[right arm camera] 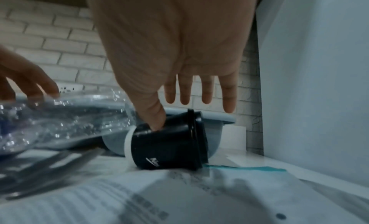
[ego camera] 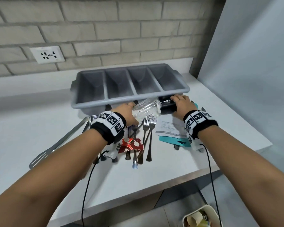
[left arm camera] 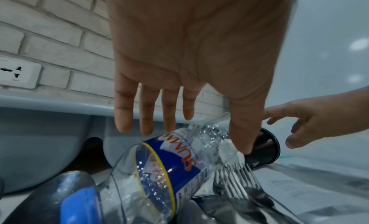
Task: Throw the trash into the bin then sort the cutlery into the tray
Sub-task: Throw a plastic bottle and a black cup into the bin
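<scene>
The bottle [left arm camera: 159,177] has a blue label w/ red letters. They sit upside down and look like "SUMM", the rest is hidden. The black cup [right arm camera: 169,142] has a small white mark on its side, too blurry to read. From the head view the cup shows a thin white line w/ tiny signs, can't read those either. The paper [ego camera: 170,126] has rows of small print, too tiny to read. The wrist bands [ego camera: 111,122] carry black & white square codes, w/ a few small numbers by them, not clear enough to tell.
</scene>
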`<state>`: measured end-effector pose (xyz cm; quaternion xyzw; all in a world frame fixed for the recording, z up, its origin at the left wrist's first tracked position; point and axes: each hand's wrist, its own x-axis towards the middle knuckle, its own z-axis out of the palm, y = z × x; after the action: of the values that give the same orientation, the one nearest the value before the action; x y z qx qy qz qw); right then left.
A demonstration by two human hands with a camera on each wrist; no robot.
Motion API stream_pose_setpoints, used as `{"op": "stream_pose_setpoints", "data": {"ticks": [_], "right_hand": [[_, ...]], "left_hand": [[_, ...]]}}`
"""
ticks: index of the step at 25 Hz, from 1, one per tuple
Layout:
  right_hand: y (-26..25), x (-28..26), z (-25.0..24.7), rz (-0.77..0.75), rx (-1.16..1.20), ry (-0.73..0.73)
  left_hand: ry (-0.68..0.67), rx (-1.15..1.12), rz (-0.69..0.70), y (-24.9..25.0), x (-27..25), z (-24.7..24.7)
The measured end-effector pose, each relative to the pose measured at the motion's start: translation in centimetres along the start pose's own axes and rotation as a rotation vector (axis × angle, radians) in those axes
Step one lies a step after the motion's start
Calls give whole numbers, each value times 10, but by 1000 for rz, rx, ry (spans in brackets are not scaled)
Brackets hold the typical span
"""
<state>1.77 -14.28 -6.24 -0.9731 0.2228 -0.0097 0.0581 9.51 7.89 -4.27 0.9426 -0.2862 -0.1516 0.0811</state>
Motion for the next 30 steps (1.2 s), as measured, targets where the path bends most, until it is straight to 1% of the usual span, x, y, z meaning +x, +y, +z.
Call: {"op": "stream_pose_setpoints", "data": {"ticks": [2, 5, 7, 9, 11, 14, 16, 18, 21, 23, 25, 27, 30], "right_hand": [[0, 7, 6, 21, -97, -9], [-4, 12, 11, 24, -231, 12], [-6, 16, 13, -12, -244, 46], [-6, 19, 18, -10, -215, 51], [-6, 19, 22, 35, -239, 41], [-4, 18, 22, 55, -288, 18], [-3, 14, 14, 79, -183, 10], [1, 2, -2, 123, 17, 33], [20, -28, -23, 225, 327, 108], [43, -54, -32, 266, 463, 188], [66, -85, -38, 308, 630, 276], [96, -123, -38, 395, 788, 346], [149, -179, -19, 520, 939, 437]], "left_hand": [[-28, 57, 0, -1, 6, 3], [-16, 104, -18, -5, 11, 7], [-6, 84, -34, -8, 15, 8], [11, 51, -34, -11, 17, 8], [50, 6, -3, -15, 17, 5], [128, -36, 87, -15, 10, -3], [180, -79, 145, -13, 5, -8], [235, -165, 208, -7, 2, -11], [302, -475, 302, 20, -4, -11], [309, -597, 348, 51, -11, -7], [285, -724, 363, 84, -20, 0], [215, -864, 365, 126, -32, 15], [76, -923, 387, 194, -55, 53]]}}
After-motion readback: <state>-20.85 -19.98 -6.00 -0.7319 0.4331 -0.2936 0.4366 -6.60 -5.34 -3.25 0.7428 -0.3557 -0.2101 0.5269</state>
